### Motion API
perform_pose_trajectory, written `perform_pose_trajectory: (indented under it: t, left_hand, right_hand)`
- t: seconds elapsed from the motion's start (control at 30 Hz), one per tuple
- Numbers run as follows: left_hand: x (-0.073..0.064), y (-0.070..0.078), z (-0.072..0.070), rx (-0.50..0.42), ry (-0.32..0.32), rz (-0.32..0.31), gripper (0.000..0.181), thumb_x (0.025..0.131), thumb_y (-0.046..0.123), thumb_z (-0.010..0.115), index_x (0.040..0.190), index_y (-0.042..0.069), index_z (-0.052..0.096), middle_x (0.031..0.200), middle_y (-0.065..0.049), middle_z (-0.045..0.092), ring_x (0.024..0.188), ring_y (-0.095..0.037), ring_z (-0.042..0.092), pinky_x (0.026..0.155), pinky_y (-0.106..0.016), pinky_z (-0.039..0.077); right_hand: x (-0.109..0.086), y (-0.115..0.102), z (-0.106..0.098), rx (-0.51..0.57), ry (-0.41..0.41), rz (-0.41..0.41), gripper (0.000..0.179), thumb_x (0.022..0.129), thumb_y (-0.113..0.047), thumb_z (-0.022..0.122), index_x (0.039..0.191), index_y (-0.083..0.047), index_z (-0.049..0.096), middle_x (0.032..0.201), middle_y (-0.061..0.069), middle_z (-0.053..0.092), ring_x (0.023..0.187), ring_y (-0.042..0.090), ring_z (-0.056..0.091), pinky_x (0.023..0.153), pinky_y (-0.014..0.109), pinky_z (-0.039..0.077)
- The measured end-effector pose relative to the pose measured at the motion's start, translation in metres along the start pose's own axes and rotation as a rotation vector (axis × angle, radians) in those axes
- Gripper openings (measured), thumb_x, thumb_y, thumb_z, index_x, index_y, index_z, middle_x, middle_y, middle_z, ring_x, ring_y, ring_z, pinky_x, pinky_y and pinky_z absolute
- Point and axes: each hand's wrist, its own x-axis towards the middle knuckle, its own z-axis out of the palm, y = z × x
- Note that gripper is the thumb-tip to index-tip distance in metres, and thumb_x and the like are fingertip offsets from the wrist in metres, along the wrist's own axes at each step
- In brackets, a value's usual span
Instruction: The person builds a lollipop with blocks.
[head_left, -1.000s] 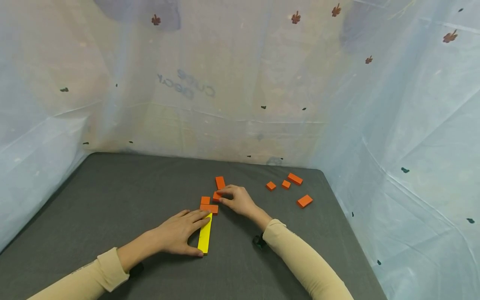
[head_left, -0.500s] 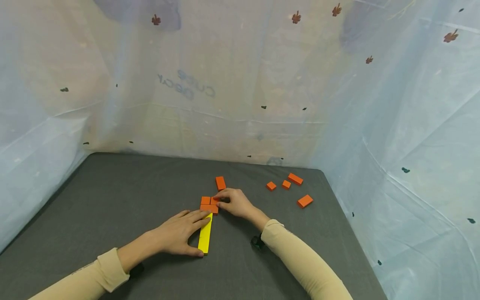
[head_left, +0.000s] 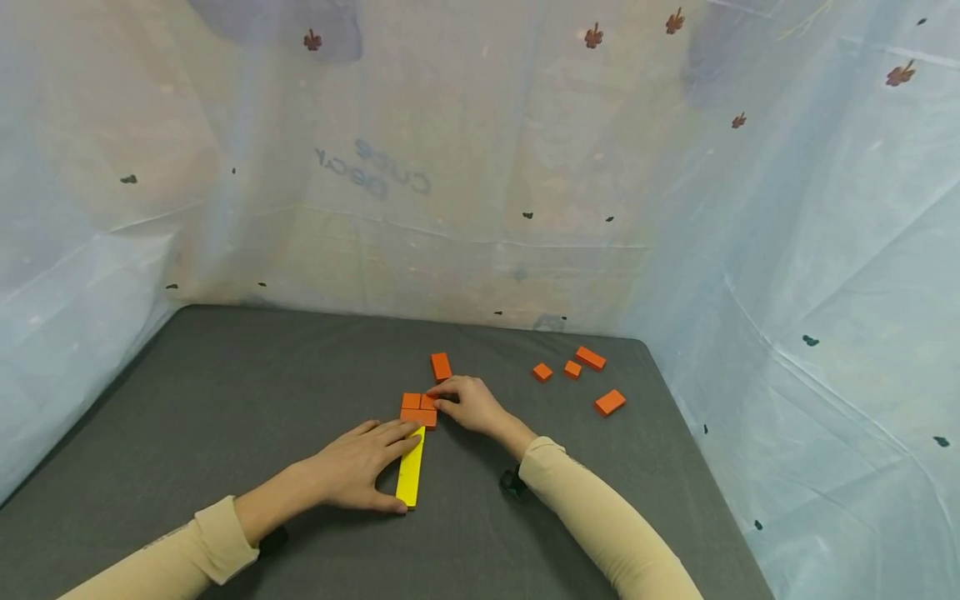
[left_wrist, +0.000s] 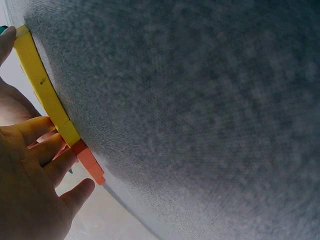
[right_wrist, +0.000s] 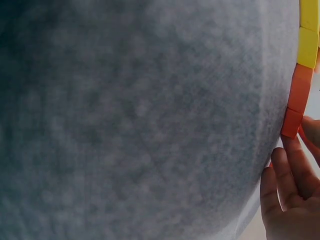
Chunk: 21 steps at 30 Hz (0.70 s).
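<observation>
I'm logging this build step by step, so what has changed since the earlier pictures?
The right hand brought a small orange block nearer the person and slightly left, in alongside its orange neighbor, and still pinches it. The left hand stays on the yellow strip; the loose orange blocks farther right haven't moved.

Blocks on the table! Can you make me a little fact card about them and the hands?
Left hand: touches the yellow strip
Right hand: pinches a small orange block
Beside that block: a second small block
Between those two and the strip: a longer orange block
Loose orange blocks: five; four to the right, one beyond the small ones
Table: dark grey
</observation>
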Motion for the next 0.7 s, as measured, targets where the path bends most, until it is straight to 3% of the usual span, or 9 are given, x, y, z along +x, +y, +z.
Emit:
perform_pose_trajectory:
  t: [0.7]
  left_hand:
    - [-0.0005,0.0009,-0.0002,0.004,0.001,-0.013,0.103,0.073,0.085,0.047,0.150,0.018,0.035,0.157,-0.002,0.028,0.144,-0.021,0.028,0.112,-0.054,0.028]
  right_hand:
    - [-0.0013,-0.0032,-0.0014,-0.015,0.005,-0.009,0.029,0.096,-0.023,0.059,0.124,-0.018,0.066,0.124,-0.001,0.065,0.114,0.017,0.058,0.098,0.037,0.047]
